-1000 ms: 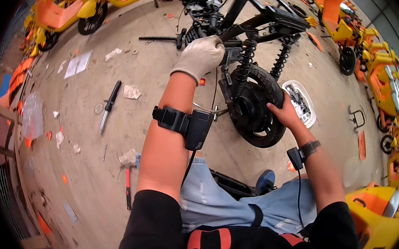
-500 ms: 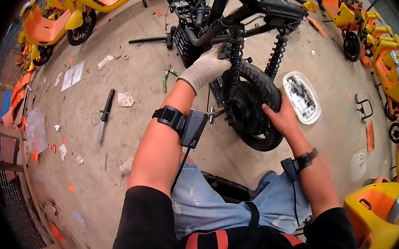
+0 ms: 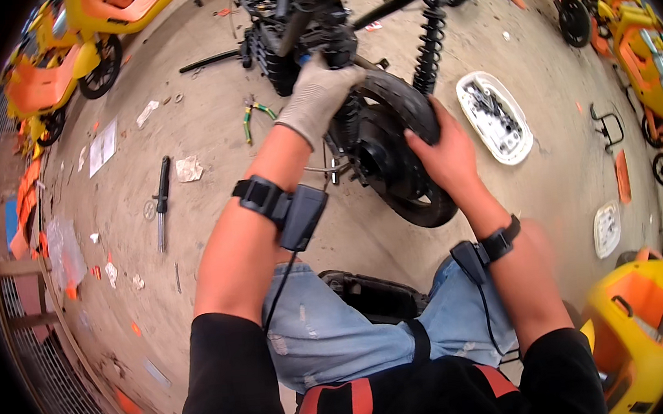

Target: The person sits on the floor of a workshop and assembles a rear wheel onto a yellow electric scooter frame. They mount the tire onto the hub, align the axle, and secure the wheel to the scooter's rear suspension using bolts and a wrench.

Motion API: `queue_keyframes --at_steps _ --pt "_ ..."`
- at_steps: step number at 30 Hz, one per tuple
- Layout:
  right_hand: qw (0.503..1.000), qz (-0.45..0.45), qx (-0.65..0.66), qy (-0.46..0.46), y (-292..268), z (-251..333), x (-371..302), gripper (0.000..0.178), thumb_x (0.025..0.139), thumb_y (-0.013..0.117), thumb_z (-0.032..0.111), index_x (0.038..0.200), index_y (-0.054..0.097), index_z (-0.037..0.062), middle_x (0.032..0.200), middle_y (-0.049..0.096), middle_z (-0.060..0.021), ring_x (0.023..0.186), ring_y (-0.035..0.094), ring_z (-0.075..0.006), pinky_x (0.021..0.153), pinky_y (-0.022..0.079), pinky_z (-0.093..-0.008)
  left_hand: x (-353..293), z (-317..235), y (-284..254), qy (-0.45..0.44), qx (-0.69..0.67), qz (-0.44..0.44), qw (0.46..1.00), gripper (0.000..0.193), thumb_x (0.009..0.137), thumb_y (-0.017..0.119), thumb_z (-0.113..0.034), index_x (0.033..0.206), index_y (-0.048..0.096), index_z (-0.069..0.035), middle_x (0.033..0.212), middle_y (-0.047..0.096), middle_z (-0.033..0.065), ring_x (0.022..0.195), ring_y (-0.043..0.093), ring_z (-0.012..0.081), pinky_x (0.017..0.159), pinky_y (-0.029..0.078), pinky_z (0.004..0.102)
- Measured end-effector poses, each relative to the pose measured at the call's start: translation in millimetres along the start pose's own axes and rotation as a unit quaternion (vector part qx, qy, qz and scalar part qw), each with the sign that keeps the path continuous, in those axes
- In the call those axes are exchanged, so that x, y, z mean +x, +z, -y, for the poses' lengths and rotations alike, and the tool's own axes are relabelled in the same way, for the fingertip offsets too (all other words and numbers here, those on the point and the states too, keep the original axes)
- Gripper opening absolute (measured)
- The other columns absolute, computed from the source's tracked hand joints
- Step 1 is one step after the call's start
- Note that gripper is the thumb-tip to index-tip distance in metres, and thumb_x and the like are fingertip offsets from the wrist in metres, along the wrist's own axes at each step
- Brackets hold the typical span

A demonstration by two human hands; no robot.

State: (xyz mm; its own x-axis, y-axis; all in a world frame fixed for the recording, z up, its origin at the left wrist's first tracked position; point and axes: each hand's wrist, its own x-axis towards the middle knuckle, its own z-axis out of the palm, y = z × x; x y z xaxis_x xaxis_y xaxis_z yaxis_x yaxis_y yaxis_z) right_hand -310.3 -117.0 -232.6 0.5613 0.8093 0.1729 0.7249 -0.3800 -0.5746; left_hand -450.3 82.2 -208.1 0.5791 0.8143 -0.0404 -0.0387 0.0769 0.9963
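A black motor wheel with a thick tyre stands under the dark scooter frame, upper centre. My right hand, bare, grips the tyre's right side, thumb on the near face and fingers behind. My left hand, in a pale knit glove, is closed around the left shock absorber beside the wheel; its fingertips are partly hidden. The right shock absorber slopes down behind the tyre. A cable and a small metal axle piece show left of the hub.
A white tray of small metal parts lies right of the wheel. Green-handled pliers and a fork tube lie on the floor at left. Yellow-orange scooters line both sides. A black box-like part sits between my knees.
The view has shifted, so the scooter frame, wheel and tray appear higher in the picture. Both hands keep their places, the left at the shock absorber and the right on the tyre.
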Motion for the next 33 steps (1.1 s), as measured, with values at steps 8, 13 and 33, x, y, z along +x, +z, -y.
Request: queue_keyframes --at_steps 8,13,33 --pt "0.998 0.016 0.023 0.049 -0.9 22.5 5.9 0.071 0.081 0.071 0.042 0.145 0.050 0.0187 0.114 0.067 -0.0165 0.100 0.068 -0.0367 0.088 0.054 -0.0449 -11.3 -17.2 -1.1 -0.038 -0.015 -0.026 0.999 0.042 0.083 0.073 0.001 0.122 0.058 -0.001 0.104 0.067 0.0058 0.090 0.064 0.0150 0.081 0.054 0.0290" --pt "0.998 -0.019 0.028 0.055 6.3 13.3 -10.2 0.071 0.082 0.071 0.043 0.145 0.049 0.0186 0.121 0.064 -0.0166 0.103 0.067 -0.0368 0.089 0.054 -0.0452 -9.7 -16.0 -4.3 -0.040 -0.017 -0.024 0.999 0.039 0.082 0.074 -0.002 0.118 0.059 -0.002 0.097 0.067 0.0052 0.085 0.065 0.0151 0.077 0.055 0.0306" --pt "0.998 0.000 -0.005 0.067 3.8 22.5 -1.7 0.070 0.084 0.070 0.043 0.145 0.047 0.0146 0.124 0.063 -0.0173 0.103 0.067 -0.0373 0.086 0.055 -0.0470 -13.9 -11.5 3.2 -0.037 -0.021 -0.056 0.997 0.034 0.083 0.069 0.001 0.115 0.060 -0.001 0.097 0.066 0.0079 0.080 0.065 0.0183 0.074 0.055 0.0306"
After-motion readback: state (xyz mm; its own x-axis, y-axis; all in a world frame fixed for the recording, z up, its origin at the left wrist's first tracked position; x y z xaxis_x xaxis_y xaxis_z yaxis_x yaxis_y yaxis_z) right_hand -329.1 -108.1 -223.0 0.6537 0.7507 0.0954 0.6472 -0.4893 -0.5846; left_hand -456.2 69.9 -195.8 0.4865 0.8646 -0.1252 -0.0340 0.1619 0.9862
